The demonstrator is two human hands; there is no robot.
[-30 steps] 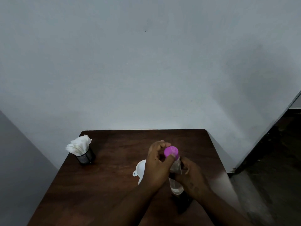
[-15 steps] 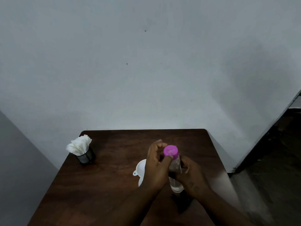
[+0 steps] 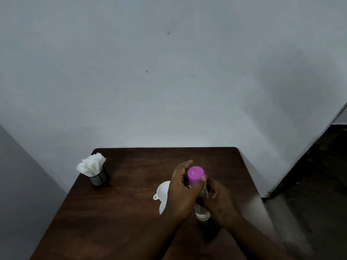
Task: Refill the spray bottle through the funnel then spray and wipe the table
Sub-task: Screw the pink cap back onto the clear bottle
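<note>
A clear spray bottle (image 3: 202, 212) with a purple cap (image 3: 195, 174) stands upright on the dark wooden table (image 3: 131, 212). My left hand (image 3: 183, 192) wraps around the cap from the left, thumb against its front. From the right, my right hand (image 3: 219, 199) grips the bottle's body. A white funnel (image 3: 163, 190) lies on the table just left of the bottle, partly hidden behind my left hand. Whether the cap is screwed tight or loose does not show.
A black mesh cup full of white napkins (image 3: 93, 168) stands at the table's far left corner. A pale wall rises right behind the table. To the right the table edge drops to a dark floor (image 3: 309, 203).
My left hand's fingers have shifted slightly around the purple cap, the fingertips reaching further over it. The bottle and my right hand stay in place.
</note>
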